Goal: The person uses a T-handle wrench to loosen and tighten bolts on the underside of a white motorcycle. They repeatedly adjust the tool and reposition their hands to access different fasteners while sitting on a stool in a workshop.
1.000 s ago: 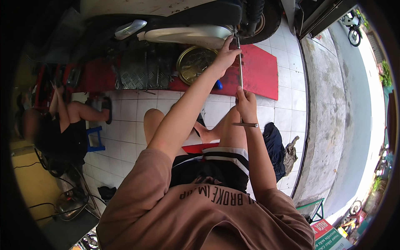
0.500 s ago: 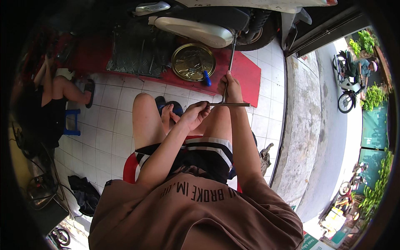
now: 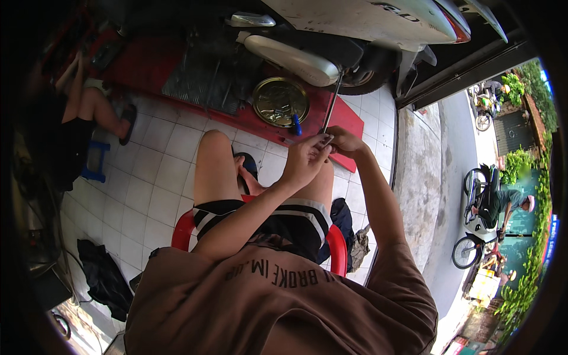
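A long, thin metal T-handle wrench runs from beside the motorbike's silver side cover down toward me. My left hand pinches its crossbar end, the fingertips close to my other hand. Around the same end curl the fingers of my right hand. Most of the crossbar is hidden behind the fingers. Just left of the shaft sits a round gold-coloured tray, with a blue-handled tool lying at its right edge.
The motorbike stands over a red platform ahead of me. At the left, another person sits by a blue stool. I sit on a red chair. Outside at the right, a rider passes on a motorbike.
My left hand has moved up and right. My right hand has slid from the shaft to the crossbar end. The crossbar, earlier pointing sideways, is now mostly covered. The view has shifted slightly.
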### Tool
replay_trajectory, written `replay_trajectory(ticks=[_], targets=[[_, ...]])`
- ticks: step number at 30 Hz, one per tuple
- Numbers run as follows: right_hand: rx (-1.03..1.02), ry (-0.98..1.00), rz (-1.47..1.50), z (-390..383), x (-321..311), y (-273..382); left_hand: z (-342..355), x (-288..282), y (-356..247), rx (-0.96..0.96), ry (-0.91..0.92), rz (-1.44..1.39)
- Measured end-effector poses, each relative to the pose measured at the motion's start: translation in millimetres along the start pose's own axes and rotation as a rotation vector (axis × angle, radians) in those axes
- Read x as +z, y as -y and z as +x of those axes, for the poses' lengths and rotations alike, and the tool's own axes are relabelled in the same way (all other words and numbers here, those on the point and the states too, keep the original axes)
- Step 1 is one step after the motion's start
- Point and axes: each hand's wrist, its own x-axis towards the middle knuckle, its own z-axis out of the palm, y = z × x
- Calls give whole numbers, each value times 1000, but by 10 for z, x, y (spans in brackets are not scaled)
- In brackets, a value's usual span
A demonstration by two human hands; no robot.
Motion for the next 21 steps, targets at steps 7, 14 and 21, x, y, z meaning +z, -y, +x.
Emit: replay_trajectory(ticks=[7, 14, 21], targets=[[-97, -77, 176, 83, 109, 138, -351, -160, 477, -266, 155, 589], [-87, -133, 217, 132, 118, 166, -331, -174, 81, -142, 345, 782], [-88, -244, 373, 94, 216, 302, -255, -98, -138, -2, 280, 731]])
